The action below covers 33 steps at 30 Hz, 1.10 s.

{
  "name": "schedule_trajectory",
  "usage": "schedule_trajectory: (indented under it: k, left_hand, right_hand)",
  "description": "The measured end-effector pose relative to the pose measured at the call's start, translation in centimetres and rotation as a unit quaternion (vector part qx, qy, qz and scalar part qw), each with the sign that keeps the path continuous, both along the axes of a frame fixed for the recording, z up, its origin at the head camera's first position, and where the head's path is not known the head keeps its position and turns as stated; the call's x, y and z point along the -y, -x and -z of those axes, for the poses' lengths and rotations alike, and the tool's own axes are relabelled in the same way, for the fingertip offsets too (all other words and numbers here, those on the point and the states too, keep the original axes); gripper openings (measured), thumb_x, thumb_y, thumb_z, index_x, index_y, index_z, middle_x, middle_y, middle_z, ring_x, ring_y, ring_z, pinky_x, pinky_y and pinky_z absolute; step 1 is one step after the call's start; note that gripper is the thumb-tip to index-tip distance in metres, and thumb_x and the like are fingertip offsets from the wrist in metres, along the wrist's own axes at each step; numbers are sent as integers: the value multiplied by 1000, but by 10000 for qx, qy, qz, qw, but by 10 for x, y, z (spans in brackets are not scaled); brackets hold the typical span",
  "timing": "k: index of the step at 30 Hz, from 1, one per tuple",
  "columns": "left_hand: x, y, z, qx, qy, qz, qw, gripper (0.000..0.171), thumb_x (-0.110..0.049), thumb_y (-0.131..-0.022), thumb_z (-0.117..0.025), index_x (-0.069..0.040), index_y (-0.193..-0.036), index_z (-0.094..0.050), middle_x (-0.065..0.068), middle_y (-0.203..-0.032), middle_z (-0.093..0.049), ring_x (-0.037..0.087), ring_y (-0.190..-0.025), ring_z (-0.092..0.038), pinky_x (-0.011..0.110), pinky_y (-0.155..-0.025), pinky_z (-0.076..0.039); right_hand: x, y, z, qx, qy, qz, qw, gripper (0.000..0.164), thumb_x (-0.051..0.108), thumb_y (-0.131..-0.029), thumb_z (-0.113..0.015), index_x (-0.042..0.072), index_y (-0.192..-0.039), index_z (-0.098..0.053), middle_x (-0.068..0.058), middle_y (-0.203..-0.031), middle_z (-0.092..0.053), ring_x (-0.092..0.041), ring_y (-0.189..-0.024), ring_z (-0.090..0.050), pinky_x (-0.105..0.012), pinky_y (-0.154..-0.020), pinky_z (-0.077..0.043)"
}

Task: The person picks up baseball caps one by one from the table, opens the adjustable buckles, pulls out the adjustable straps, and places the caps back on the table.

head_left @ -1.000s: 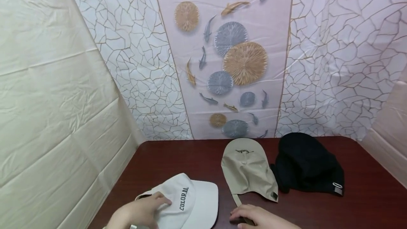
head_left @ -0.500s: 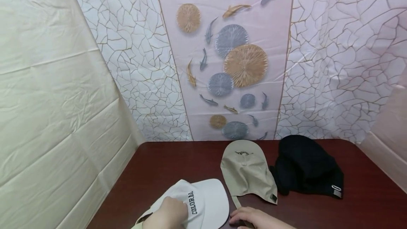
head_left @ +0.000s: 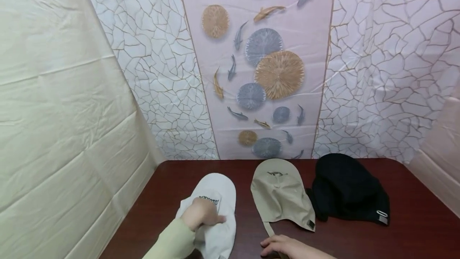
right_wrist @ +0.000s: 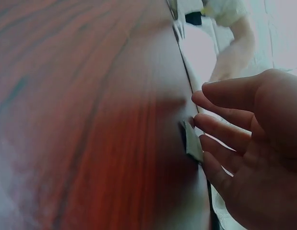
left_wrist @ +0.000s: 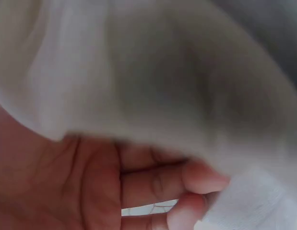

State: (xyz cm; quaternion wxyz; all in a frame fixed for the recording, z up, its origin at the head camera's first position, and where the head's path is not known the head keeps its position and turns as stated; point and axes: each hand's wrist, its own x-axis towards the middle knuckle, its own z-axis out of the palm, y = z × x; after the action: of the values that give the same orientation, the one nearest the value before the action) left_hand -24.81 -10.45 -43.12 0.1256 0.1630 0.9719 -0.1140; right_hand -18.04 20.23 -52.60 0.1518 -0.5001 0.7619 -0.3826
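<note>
My left hand (head_left: 203,213) grips the crown of a white baseball cap (head_left: 217,182), whose brim points to the back of the table. Dark lettering on its front is partly covered by that hand. The left wrist view has blurred white cloth (left_wrist: 138,72) over the palm, against bent fingers. My right hand (head_left: 287,246) rests at the table's front with loosely bent fingers, beside the strap (head_left: 268,228) of a beige cap (head_left: 276,195). In the right wrist view, the strap end (right_wrist: 193,143) lies at the fingertips; firm contact cannot be made out.
A black cap (head_left: 348,187) with a metal buckle lies right of the beige one, close against it. Both lie on the dark red wooden table (head_left: 406,195). Patterned cloth (head_left: 273,111) hangs behind, and a pale cloth wall (head_left: 72,131) stands at the left.
The white cap has turned, its brim swinging from the right to the back, with my left hand moving rightward and forward on it. My right hand has barely moved.
</note>
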Motion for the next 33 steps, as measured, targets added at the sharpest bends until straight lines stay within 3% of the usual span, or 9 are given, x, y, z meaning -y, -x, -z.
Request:
schedule_trajectory:
  k: [3,7,14,18,22,26,29,33]
  left_hand:
    - [-9,19,1,170,-17,-379,9991,64,-68,-94,-51,-10,-78,-72,6,-98,-72,22,-95,-65,41,-91,-48]
    - [-19,36,1,218,-73,-707,9972,64,-69,-92,-52,-10,-87,-75,5,-111,-72,23,-102,-64,37,-96,-46]
    - [-23,60,1,367,-318,-867,9951,61,-69,-93,-51,-14,-89,-77,-1,-111,-71,18,-100,-62,35,-99,-44]
    - [-25,74,1,724,-498,-948,9916,66,-70,-93,-51,-10,-108,-75,2,-125,-66,19,-110,-57,35,-104,-40]
    - [-25,83,2,1042,-861,-1110,9846,74,-69,-91,-56,-5,-126,-67,6,-136,-59,22,-126,-49,38,-112,-32]
    - [-24,87,2,1158,-836,-995,9847,74,-69,-91,-56,-5,-126,-67,4,-133,-61,21,-127,-48,39,-114,-30]
    - [-22,88,3,1128,-732,-899,9868,74,-70,-91,-54,-6,-125,-68,4,-133,-61,21,-127,-49,39,-113,-31]
    - [-22,88,2,998,-648,-875,9890,75,-73,-91,-53,-7,-124,-68,5,-137,-59,22,-129,-48,40,-113,-31]
  right_hand:
    - [2,5,6,-333,-70,-34,9994,32,22,-105,-56,15,-137,-59,-6,-143,-52,-16,-130,-49,-27,-92,-48]
    - [2,12,23,-486,-99,-47,9988,32,23,-105,-55,19,-137,-58,-3,-144,-52,-15,-128,-49,-27,-90,-48]
    - [5,12,23,-572,-73,-42,9983,33,22,-105,-55,19,-138,-58,-4,-143,-53,-18,-128,-50,-29,-91,-48]
    - [10,11,19,-450,-67,2,9990,33,24,-105,-55,22,-139,-57,-1,-144,-52,-15,-129,-49,-29,-94,-47]
    - [17,5,3,-241,-19,-20,9997,32,23,-105,-56,18,-136,-59,-4,-143,-52,-15,-130,-49,-29,-96,-46]
    - [24,1,-9,-442,-70,-71,9990,29,18,-105,-54,13,-134,-60,-6,-140,-54,-16,-127,-51,-29,-93,-47]
    - [25,6,0,-447,-96,34,9989,29,21,-107,-51,19,-135,-60,-1,-140,-55,-14,-128,-51,-29,-95,-47]
    - [26,13,16,25,-149,251,9996,31,31,-107,-49,29,-137,-58,5,-144,-52,-13,-132,-48,-30,-100,-45]
